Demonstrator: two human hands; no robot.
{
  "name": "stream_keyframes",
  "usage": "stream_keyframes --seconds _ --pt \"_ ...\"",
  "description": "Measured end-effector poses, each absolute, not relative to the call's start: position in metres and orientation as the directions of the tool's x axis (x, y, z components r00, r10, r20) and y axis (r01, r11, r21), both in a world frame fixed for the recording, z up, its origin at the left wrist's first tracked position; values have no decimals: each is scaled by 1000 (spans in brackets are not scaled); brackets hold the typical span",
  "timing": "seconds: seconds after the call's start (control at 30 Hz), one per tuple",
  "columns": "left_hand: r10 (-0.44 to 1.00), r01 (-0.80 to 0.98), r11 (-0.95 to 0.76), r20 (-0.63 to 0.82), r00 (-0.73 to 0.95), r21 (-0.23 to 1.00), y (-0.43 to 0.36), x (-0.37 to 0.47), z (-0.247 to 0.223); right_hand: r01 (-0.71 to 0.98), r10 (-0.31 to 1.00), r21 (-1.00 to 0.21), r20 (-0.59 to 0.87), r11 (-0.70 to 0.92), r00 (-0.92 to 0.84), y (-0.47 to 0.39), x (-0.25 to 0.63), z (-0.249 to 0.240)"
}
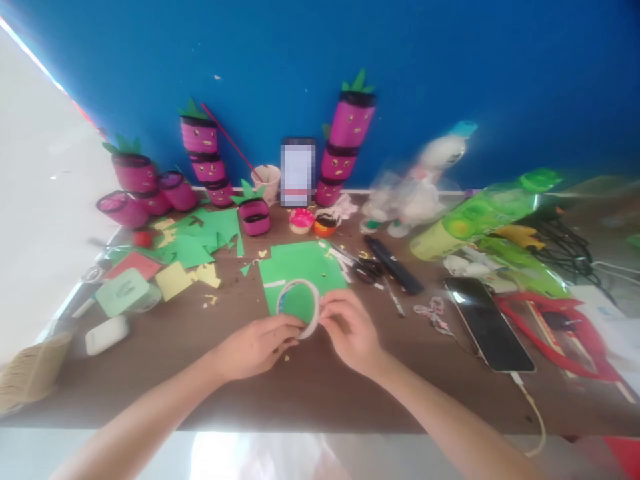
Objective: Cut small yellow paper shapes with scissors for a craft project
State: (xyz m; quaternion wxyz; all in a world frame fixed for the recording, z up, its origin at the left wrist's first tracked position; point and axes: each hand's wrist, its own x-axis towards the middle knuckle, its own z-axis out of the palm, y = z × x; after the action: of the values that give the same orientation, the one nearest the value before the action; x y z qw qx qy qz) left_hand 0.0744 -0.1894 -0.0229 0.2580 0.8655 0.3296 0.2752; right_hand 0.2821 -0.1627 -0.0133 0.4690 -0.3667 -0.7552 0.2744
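Note:
A white ring-shaped roll of tape (314, 293) is held upright over green paper (280, 267) in the middle of the table. My left hand (260, 343) grips the roll's lower left edge, fingers closed on it. At the roll's right edge, my right hand (350, 327) has its thumb and fingertips pinched together against the tape. Green paper shows through the ring. A narrow white strip (275, 284) lies on the paper, left of the roll.
Purple decorated cups (340, 163) stand along the blue wall beside a propped phone (298, 173). Green scraps (190, 247) and a white case (107, 335) lie left. Scissors (367, 270), a black phone (490, 323) and a green bottle (480, 217) are right.

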Motion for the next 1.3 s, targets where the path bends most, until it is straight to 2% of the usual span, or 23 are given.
stream_keyframes --seconds 0.2,0.3,0.6,0.7,0.83,0.97,1.3 --pt "745 434 -583 239 623 687 -192 80 -17 267 803 -769 488 581 -341 -165 279 -16" --pt "756 462 -576 223 616 675 -192 83 -16 239 801 -782 481 576 -357 -166 278 -18" --pt "806 503 -575 341 484 645 -189 83 -25 184 771 -775 511 604 -379 -169 278 -16" --pt "825 531 -551 321 465 644 -189 84 -23 190 792 -791 498 582 -353 -168 277 -16" --pt "844 601 -522 269 463 605 -190 86 -19 220 759 -739 552 637 -345 -165 276 -17" --pt "839 630 -542 316 443 557 -190 87 -20 238 722 -690 591 683 -358 -164 275 -17" --pt "791 609 -608 455 408 510 -188 91 -29 305 702 -648 536 698 -469 -165 276 -24"
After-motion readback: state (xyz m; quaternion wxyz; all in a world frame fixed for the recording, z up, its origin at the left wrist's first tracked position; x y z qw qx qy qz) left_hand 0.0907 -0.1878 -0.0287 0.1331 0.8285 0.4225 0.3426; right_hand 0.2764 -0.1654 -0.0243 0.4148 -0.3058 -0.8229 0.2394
